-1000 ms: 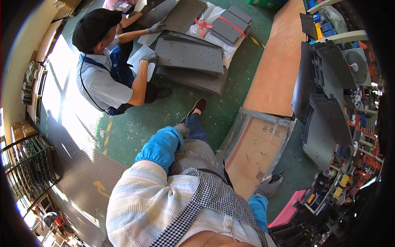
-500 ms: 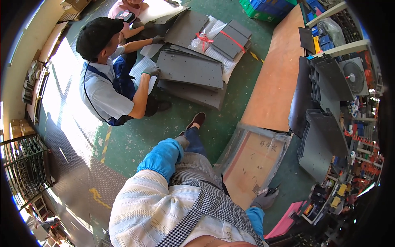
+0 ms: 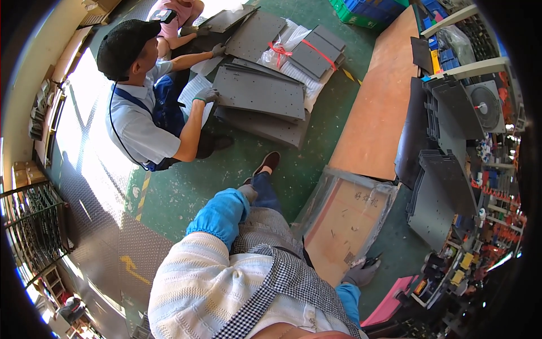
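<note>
Both hands are gloved. Left hand (image 3: 248,192), at the end of a blue sleeve (image 3: 220,213), rests on the knee, holding nothing that shows; how far it is open I cannot tell. Right hand (image 3: 361,274) presses down, loosely curled, at the corner of a flat cardboard sheet (image 3: 344,223) lying in clear wrap on the green floor (image 3: 186,186), seemingly to steady it; whether it grips anything I cannot tell. Beyond the shoe (image 3: 267,163), a crouching co-worker (image 3: 141,124) handles stacked dark grey panels (image 3: 257,93), flat and matte. A wooden board (image 3: 378,107) lies alongside.
</note>
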`<state>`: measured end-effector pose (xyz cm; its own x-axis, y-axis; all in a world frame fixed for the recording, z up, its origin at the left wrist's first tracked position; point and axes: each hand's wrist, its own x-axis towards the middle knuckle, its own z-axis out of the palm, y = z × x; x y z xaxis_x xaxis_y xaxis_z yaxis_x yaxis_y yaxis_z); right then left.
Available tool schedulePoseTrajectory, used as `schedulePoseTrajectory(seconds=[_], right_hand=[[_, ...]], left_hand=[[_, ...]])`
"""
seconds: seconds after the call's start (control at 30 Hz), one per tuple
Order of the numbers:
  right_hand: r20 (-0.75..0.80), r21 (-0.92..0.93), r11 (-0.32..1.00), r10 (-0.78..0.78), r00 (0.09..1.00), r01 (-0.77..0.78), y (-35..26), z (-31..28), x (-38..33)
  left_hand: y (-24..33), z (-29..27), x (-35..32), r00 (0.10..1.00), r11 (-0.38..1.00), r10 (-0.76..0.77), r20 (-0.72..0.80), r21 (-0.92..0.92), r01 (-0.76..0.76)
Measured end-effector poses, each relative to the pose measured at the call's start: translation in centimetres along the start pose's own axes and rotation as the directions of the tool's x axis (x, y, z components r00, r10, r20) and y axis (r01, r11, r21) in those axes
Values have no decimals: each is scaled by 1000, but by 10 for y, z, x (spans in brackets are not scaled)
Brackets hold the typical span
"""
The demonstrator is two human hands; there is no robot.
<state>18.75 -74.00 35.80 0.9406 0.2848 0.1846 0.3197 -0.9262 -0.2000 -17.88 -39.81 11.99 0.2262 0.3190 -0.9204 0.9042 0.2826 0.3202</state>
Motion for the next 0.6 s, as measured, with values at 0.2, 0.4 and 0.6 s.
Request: schedulePoseTrajectory(seconds=[0.2, 0.4, 0.6], right_hand=[[-4, 28, 1000, -9, 1000, 9, 6, 1, 0], [1, 5, 1000, 14, 1000, -14, 10, 3, 2], [4, -6, 1000, 7, 1000, -7, 3, 4, 1]], left_hand=[[-1, 2, 0, 1000, 1000, -2, -7, -9, 2], [-4, 3, -1, 1000, 1000, 0, -19, -21, 0], [-9, 4, -4, 999, 1000, -18, -35, -24, 17]])
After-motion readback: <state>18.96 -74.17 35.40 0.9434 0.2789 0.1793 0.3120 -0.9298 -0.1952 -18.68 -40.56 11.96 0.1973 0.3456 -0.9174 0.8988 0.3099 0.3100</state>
